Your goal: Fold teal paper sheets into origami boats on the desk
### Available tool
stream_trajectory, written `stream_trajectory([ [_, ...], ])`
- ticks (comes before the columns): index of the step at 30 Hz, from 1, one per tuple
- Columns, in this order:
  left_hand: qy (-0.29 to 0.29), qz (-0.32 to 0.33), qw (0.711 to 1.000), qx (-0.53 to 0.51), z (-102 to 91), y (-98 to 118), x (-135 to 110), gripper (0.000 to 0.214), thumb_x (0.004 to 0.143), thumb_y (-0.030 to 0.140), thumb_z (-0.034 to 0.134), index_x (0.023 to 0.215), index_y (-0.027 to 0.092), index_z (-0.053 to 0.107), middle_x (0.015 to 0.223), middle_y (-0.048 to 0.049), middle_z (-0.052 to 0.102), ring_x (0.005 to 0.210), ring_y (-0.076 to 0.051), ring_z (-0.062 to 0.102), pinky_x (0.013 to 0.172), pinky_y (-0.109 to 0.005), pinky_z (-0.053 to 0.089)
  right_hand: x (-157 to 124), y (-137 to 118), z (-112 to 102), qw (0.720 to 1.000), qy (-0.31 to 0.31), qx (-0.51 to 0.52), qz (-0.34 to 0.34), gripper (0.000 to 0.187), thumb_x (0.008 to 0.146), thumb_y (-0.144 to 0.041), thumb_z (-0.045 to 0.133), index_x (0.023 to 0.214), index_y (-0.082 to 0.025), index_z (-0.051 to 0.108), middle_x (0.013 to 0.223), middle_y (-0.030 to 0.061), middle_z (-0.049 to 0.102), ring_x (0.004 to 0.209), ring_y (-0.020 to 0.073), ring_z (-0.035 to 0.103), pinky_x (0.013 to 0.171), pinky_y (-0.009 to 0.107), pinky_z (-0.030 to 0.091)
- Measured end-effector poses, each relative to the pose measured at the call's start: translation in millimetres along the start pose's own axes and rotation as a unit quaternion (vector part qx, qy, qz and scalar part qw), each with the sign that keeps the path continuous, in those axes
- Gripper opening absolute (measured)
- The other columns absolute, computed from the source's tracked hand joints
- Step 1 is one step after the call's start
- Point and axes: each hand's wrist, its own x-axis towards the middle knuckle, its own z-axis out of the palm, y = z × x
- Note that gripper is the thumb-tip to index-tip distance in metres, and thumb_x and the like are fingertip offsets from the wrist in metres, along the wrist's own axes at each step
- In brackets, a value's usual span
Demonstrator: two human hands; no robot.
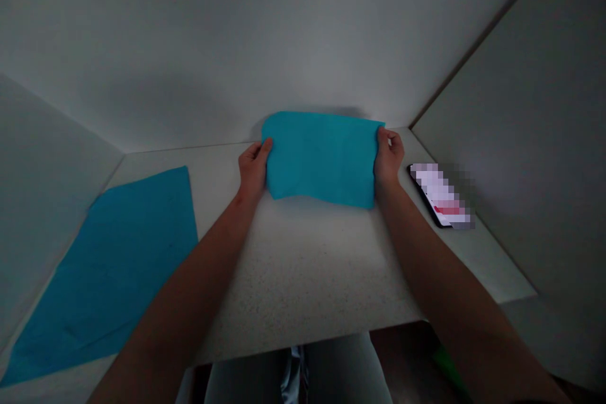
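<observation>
A turquoise cloth (pixel 322 158), smooth and roughly rectangular, is held up near the back of the table between my two hands. My left hand (pixel 254 163) pinches its left edge, thumb on the near face. At the opposite edge, my right hand (pixel 389 150) grips near the upper right corner with curled fingers. The lower edge of the cloth hangs slightly wavy over the tabletop. A second, larger blue cloth (pixel 118 259) lies spread flat on the left of the table, partly covered from view by my left forearm.
The pale speckled table (pixel 303 271) meets a white wall (pixel 284 31) at the back and panels on both sides. A phone (pixel 438 196) with a lit, blurred screen lies on the right. Below the front edge, my legs (pixel 341 369) show.
</observation>
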Motion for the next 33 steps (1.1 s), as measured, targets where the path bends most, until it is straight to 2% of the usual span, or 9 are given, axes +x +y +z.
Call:
stream_trajectory([
  [3,0.022,-0.028,0.998,-0.049,-1.5,3,2,0.054,0.069,0.066,0.093,0.077,0.019,0.068,0.068,0.0019,0.058,0.062,-0.012,0.054,0.052,-0.023,0.043,5,0,-4,1.0,-0.005,0.012,0.022,0.058,0.079,-0.079,0.075,0.081,-0.024,0.058,0.081,-0.0021,0.059,0.081,0.0175,0.059,0.076,0.033,0.052],
  [9,0.036,-0.037,0.995,-0.084,-1.4,1,3,0.055,0.066,0.065,0.095,0.08,0.019,0.069,0.071,0.0011,0.062,0.066,-0.014,0.059,0.054,-0.024,0.048,4,0,-5,0.999,-0.008,0.033,0.03,0.057,0.077,-0.077,0.078,0.078,-0.024,0.057,0.078,-0.0031,0.058,0.077,0.0166,0.058,0.071,0.03,0.051],
  [15,0.042,-0.055,0.989,-0.129,-0.1,-4,8,0.056,0.076,0.073,0.084,0.088,0.019,0.07,0.075,-0.0017,0.064,0.073,-0.018,0.066,0.061,-0.027,0.052,5,2,-6,1.0,-0.021,0.012,0.016,0.056,0.082,-0.078,0.071,0.082,-0.024,0.056,0.081,-0.0027,0.057,0.084,0.0182,0.061,0.074,0.031,0.052],
  [19,0.038,-0.048,0.987,-0.145,-1.2,-8,13,0.061,0.079,0.077,0.076,0.101,0.021,0.072,0.093,-0.0067,0.072,0.088,-0.021,0.072,0.073,-0.03,0.057,8,4,-5,1.0,-0.011,0.019,-0.003,0.054,0.084,-0.076,0.069,0.083,-0.024,0.056,0.084,-0.0016,0.058,0.088,0.019,0.063,0.076,0.032,0.053],
  [23,0.071,0.009,0.994,-0.085,-3.6,-13,14,0.057,0.084,0.074,0.073,0.113,0.025,0.07,0.111,-0.0076,0.072,0.108,-0.023,0.072,0.089,-0.034,0.058,12,6,-3,0.997,0.017,0.072,0.023,0.046,0.087,-0.071,0.066,0.084,-0.025,0.056,0.076,-0.0039,0.053,0.073,0.0157,0.06,0.063,0.028,0.049],
  [26,0.105,0.088,0.99,0.02,-5.1,-11,11,0.046,0.092,0.067,0.068,0.111,0.025,0.068,0.114,-0.0072,0.07,0.114,-0.022,0.068,0.098,-0.035,0.055,14,4,-3,0.991,0.017,0.113,0.064,0.043,0.09,-0.069,0.06,0.084,-0.027,0.052,0.066,-0.0074,0.042,0.055,0.0128,0.048,0.05,0.025,0.039],
  [30,0.125,0.202,0.959,0.156,-5.3,0,1,0.028,0.102,0.051,0.059,0.103,0.024,0.068,0.108,-0.0063,0.071,0.109,-0.021,0.066,0.101,-0.037,0.051,14,-1,-3,0.984,0.021,0.138,0.113,0.04,0.09,-0.066,0.058,0.081,-0.028,0.049,0.063,-0.0086,0.036,0.049,0.0114,0.034,0.043,0.024,0.029],
  [33,0.091,0.279,0.925,0.241,-2.4,13,-9,0.021,0.103,0.04,0.059,0.094,0.024,0.07,0.099,-0.0053,0.073,0.102,-0.022,0.067,0.102,-0.04,0.048,10,-4,-3,0.994,0.019,0.08,0.072,0.041,0.093,-0.067,0.056,0.08,-0.027,0.051,0.066,-0.0061,0.043,0.054,0.0132,0.043,0.048,0.025,0.037],
])
